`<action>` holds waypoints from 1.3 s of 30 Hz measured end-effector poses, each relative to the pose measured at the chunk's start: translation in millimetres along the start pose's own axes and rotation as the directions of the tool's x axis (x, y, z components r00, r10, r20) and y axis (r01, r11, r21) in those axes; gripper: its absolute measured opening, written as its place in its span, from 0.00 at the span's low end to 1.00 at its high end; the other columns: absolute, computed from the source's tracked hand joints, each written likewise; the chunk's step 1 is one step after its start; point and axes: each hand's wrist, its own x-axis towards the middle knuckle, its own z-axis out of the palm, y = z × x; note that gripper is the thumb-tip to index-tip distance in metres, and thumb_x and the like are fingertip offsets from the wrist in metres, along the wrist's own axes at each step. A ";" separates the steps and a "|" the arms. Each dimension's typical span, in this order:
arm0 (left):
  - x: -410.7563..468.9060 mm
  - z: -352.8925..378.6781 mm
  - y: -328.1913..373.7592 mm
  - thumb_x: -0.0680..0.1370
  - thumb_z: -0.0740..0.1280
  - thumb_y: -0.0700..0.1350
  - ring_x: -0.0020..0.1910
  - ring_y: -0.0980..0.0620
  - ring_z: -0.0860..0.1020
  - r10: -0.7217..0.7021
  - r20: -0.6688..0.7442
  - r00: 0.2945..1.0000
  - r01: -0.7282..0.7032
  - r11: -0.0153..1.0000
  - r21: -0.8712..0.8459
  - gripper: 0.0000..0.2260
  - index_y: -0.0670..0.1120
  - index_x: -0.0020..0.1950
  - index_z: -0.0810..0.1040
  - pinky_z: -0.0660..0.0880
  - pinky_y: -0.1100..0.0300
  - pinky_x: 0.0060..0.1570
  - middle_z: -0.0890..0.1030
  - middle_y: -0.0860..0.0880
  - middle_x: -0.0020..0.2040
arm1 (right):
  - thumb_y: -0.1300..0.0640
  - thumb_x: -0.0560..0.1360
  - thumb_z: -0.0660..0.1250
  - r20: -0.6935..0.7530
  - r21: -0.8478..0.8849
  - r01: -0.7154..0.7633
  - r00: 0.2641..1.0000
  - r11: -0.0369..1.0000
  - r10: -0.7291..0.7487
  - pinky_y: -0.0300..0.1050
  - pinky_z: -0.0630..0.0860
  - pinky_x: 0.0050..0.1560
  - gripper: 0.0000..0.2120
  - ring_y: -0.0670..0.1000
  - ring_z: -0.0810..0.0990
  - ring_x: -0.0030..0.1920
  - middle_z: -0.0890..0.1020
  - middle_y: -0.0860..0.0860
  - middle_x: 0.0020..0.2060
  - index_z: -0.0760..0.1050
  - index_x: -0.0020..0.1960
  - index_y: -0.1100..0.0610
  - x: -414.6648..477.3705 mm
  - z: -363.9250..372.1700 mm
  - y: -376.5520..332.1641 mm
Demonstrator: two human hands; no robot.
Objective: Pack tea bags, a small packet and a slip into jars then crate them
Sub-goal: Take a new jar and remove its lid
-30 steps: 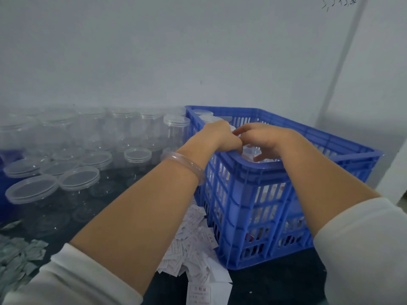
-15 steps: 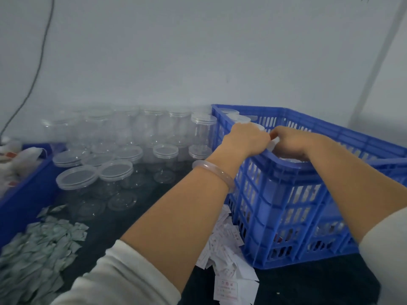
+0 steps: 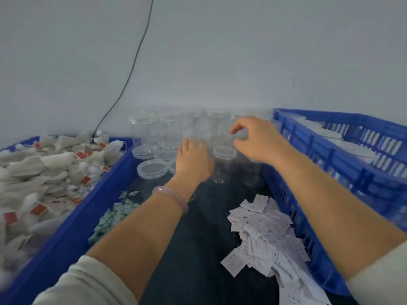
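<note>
My left hand (image 3: 193, 166) lies among the clear jars (image 3: 152, 169) at twelve o'clock, which are too blurred to count. I cannot tell whether it grips one. My right hand (image 3: 257, 139) hovers above them, loosely curled and empty. One blue crate (image 3: 330, 148) sits at three, one bin (image 3: 72, 223) of tea bags (image 3: 44, 168) at nine, one pile of slips (image 3: 262, 234) at five, and one heap of small packets (image 3: 112, 216) at eight.

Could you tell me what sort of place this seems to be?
Probably a hand-packing workstation: a bin heaped with tea bags, rows of clear lidded jars, and loose paper slips beside a blue crate.
</note>
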 end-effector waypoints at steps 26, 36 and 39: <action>-145.2 49.1 -65.7 0.55 0.81 0.54 0.67 0.60 0.72 0.006 0.050 0.999 0.044 0.405 -0.913 0.50 0.56 0.73 0.60 0.73 0.57 0.64 0.73 0.59 0.68 | 0.47 0.57 0.83 0.215 0.668 -0.330 0.944 0.667 0.252 0.27 0.72 0.48 0.41 0.36 0.74 0.58 0.72 0.43 0.63 0.68 0.65 0.41 -100.6 148.9 -22.6; -176.3 73.2 -67.5 0.57 0.80 0.45 0.60 0.58 0.78 -0.055 0.000 0.998 0.022 0.397 -0.918 0.43 0.60 0.68 0.65 0.77 0.62 0.54 0.78 0.62 0.60 | 0.51 0.57 0.84 0.053 0.794 -0.233 0.946 0.562 0.319 0.28 0.74 0.48 0.30 0.35 0.80 0.51 0.82 0.40 0.50 0.77 0.56 0.45 -119.9 164.9 -47.4; -176.1 71.0 -76.5 0.59 0.79 0.47 0.62 0.56 0.77 0.003 0.041 0.999 0.037 0.362 -0.931 0.39 0.50 0.67 0.66 0.75 0.60 0.56 0.78 0.60 0.60 | 0.44 0.53 0.78 0.212 0.828 -0.255 0.967 0.500 0.143 0.35 0.77 0.51 0.33 0.41 0.82 0.53 0.84 0.42 0.50 0.76 0.58 0.44 -113.1 153.4 -36.2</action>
